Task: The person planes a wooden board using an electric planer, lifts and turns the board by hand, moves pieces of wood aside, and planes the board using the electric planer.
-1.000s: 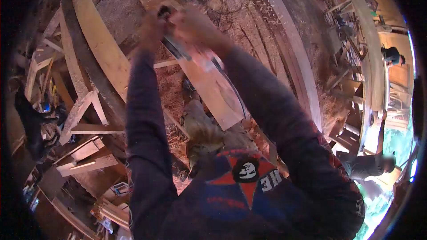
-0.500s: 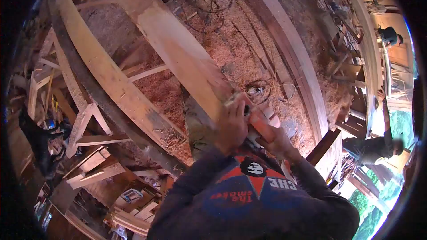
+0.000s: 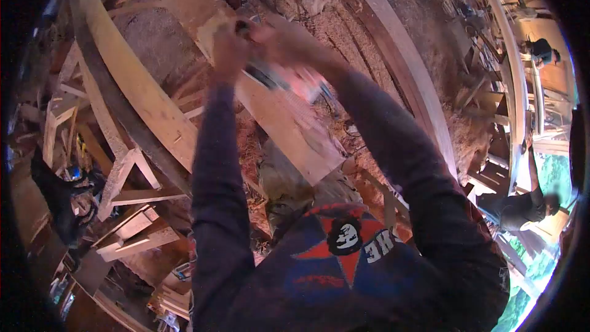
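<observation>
A long pale wooden plank (image 3: 279, 129) runs diagonally from the upper left toward my body. Both arms are stretched out over its far part. My left hand (image 3: 229, 49) and my right hand (image 3: 276, 40) are side by side, closed round what looks like a hand plane (image 3: 263, 76) on the plank's surface. Motion smears the fingers and the tool, and its upper part is mostly hidden by my hands. The plank's near end lies just in front of my shirt.
Curved beams (image 3: 132, 80) stand at the left, beside a wooden trestle (image 3: 126, 172). Another long beam (image 3: 405, 61) runs along the right. Shavings and a cable cover the ground. Two other people (image 3: 513, 209) (image 3: 541, 51) are at the far right.
Over the last half second, both hands and the tool have moved away from my body, up along the plank. A second ago they were similarly far out; in between, they were close to my chest.
</observation>
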### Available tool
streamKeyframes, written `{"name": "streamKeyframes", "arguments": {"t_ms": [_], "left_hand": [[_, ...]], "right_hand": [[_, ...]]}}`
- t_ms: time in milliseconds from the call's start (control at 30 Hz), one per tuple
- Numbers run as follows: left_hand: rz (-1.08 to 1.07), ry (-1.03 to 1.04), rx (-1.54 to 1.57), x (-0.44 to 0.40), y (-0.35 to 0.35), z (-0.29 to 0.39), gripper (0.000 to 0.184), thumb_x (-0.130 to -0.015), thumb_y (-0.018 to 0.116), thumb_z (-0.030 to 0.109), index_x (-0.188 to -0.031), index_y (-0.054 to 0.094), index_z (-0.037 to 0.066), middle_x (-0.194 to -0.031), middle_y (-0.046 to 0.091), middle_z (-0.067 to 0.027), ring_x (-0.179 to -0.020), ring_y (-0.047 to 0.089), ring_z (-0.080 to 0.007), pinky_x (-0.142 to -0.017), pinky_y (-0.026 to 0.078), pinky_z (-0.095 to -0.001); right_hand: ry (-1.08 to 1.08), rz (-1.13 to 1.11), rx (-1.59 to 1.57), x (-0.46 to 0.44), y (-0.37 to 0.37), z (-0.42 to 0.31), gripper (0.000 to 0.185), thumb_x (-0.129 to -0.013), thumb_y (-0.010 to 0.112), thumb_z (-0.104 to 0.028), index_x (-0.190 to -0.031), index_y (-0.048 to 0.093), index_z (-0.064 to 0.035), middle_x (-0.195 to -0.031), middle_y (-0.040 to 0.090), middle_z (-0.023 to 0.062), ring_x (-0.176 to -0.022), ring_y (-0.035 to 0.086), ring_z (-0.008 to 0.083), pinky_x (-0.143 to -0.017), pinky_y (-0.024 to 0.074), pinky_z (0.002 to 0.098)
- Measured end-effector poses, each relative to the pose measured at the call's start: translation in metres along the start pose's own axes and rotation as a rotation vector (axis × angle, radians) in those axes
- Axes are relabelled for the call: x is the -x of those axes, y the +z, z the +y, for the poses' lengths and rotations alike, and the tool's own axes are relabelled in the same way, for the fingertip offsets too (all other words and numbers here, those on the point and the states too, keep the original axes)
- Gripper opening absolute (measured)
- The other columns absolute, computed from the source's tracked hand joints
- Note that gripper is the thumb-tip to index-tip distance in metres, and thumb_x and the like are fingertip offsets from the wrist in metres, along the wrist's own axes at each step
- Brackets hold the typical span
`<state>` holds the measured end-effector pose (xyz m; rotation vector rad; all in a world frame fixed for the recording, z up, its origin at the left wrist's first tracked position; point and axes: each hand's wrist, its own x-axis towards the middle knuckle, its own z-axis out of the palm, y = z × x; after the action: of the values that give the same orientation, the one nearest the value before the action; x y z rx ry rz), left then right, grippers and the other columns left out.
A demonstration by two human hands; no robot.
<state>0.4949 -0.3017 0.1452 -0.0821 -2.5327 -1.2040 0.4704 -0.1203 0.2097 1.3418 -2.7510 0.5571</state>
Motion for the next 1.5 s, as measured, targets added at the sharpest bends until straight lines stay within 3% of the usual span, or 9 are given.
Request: {"name": "streamKeyframes", "arguments": {"t_ms": [133, 367, 467, 600, 867, 1033, 1167, 1300, 1500], "left_hand": [[-0.027, 0.07, -0.024, -0.041, -0.003, -0.059, 0.018, -0.087, 0.065, 0.013, -0.099, 0.075, 0.005, -0.095, 0.074, -0.0192, -0.09, 0.071, -0.0379, -0.08, 0.055, -0.0454], [-0.113, -0.05, 0.039, 0.155, 0.014, 0.122, 0.034, -0.092, 0.066, 0.019, -0.122, 0.061, 0.005, -0.114, 0.065, -0.0196, -0.109, 0.062, -0.0405, -0.097, 0.047, -0.049], [-0.246, -0.126, 0.062, 0.26, 0.03, 0.191, 0.051, -0.095, 0.065, 0.018, -0.139, 0.051, -0.004, -0.134, 0.057, -0.0259, -0.123, 0.056, -0.0426, -0.109, 0.043, -0.0504], [-0.304, -0.118, 0.095, 0.292, 0.03, 0.209, 0.058, -0.092, 0.067, 0.016, -0.142, 0.048, -0.006, -0.139, 0.055, -0.0261, -0.128, 0.052, -0.0425, -0.11, 0.041, -0.0509], [-0.121, -0.209, -0.022, 0.164, 0.002, 0.102, 0.054, -0.088, 0.069, 0.013, -0.139, 0.055, 0.003, -0.127, 0.061, -0.0211, -0.116, 0.056, -0.0405, -0.098, 0.046, -0.0512], [0.169, -0.069, 0.057, 0.025, -0.019, -0.047, 0.023, -0.086, 0.07, 0.012, -0.107, 0.071, 0.005, -0.097, 0.071, -0.0184, -0.094, 0.067, -0.0399, -0.081, 0.051, -0.0502], [0.014, -0.601, 0.407, -0.029, -0.063, -0.023, 0.027, -0.085, 0.074, 0.02, -0.105, 0.072, 0.003, -0.096, 0.072, -0.0193, -0.092, 0.07, -0.0372, -0.08, 0.053, -0.0485], [0.136, -0.058, -0.566, 0.023, -0.023, -0.058, 0.024, -0.091, 0.068, 0.019, -0.113, 0.072, 0.009, -0.097, 0.073, -0.0185, -0.091, 0.071, -0.0354, -0.082, 0.055, -0.0473], [-0.166, -0.214, -0.064, 0.215, 0.0, 0.155, 0.044, -0.096, 0.065, 0.021, -0.136, 0.057, 0.006, -0.121, 0.066, -0.0189, -0.11, 0.063, -0.0377, -0.094, 0.05, -0.0475]], "right_hand": [[0.454, -0.18, -0.916, -0.038, 0.008, 0.008, 0.03, -0.085, 0.072, -0.026, -0.11, 0.067, -0.0112, -0.091, 0.067, 0.0119, -0.094, 0.067, 0.0366, -0.077, 0.0578, 0.047], [0.214, -0.23, -0.185, 0.187, -0.033, -0.079, 0.049, -0.08, 0.074, -0.024, -0.124, 0.059, -0.0085, -0.127, 0.054, 0.0153, -0.119, 0.053, 0.0394, -0.096, 0.0486, 0.0493], [0.763, -0.04, -1.335, 0.316, -0.051, -0.134, 0.053, -0.083, 0.069, -0.016, -0.132, 0.054, -0.0062, -0.135, 0.053, 0.0182, -0.124, 0.051, 0.0418, -0.1, 0.046, 0.0497], [0.833, -0.53, -0.657, 0.363, -0.076, -0.159, 0.074, -0.091, 0.074, -0.029, -0.155, 0.04, -0.0121, -0.121, 0.067, 0.0205, -0.104, 0.069, 0.0343, -0.087, 0.0552, 0.0431], [0.73, -0.091, -1.058, 0.2, 0.021, -0.087, 0.047, -0.091, 0.073, -0.029, -0.13, 0.061, -0.0061, -0.127, 0.062, 0.0162, -0.117, 0.06, 0.0272, -0.093, 0.0523, 0.0396], [0.128, -0.092, -0.222, -0.013, 0.01, -0.044, 0.016, -0.084, 0.07, -0.02, -0.094, 0.071, -0.008, -0.087, 0.066, 0.0177, -0.087, 0.067, 0.0401, -0.074, 0.056, 0.0474], [0.269, 0.023, -0.531, -0.083, 0.019, -0.03, 0.011, -0.08, 0.07, -0.018, -0.08, 0.068, -0.0068, -0.074, 0.066, 0.0147, -0.073, 0.068, 0.0371, -0.066, 0.0551, 0.0463], [0.187, -0.147, -0.299, -0.024, 0.048, -0.03, 0.017, -0.084, 0.067, -0.023, -0.092, 0.068, -0.0078, -0.09, 0.066, 0.0156, -0.087, 0.068, 0.0348, -0.07, 0.0551, 0.0475], [0.475, -0.003, -0.644, 0.25, -0.027, -0.121, 0.054, -0.09, 0.068, -0.023, -0.14, 0.052, -0.0099, -0.129, 0.06, 0.0214, -0.112, 0.061, 0.0439, -0.091, 0.0531, 0.0504]]}}
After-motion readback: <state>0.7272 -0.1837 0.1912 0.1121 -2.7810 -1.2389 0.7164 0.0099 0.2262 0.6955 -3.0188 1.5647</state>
